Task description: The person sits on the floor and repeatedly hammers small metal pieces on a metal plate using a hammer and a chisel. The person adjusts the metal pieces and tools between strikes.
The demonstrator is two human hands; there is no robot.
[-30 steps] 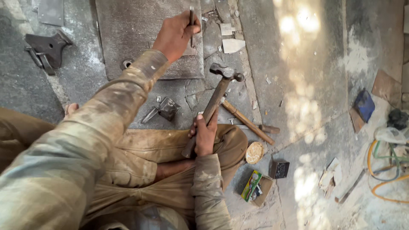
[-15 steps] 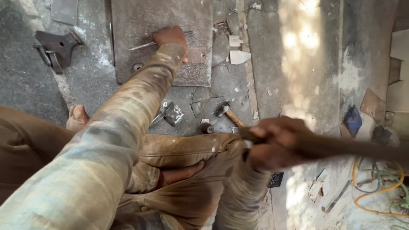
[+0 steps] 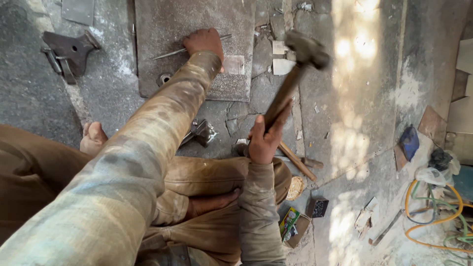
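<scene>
Dull metal, worn wood, dusty cloth

My right hand [image 3: 263, 143] grips a hammer [image 3: 295, 74] with a smooth, worn wooden handle and a dark, matt metal head; my left hand [image 3: 203, 42] pins a thin, grey metal rod [image 3: 167, 52] to a rough, speckled, matt metal plate [image 3: 162, 29]. My sleeves are coarse, stained cloth, and the floor [image 3: 354, 98] is cracked, dusty concrete.

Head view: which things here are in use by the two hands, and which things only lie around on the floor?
In use:
left hand holding thin metal rod on flat metal plate
right hand gripping raised hammer

Lying about:
second hammer handle
dark metal bracket
coiled hoses
small black box
</scene>
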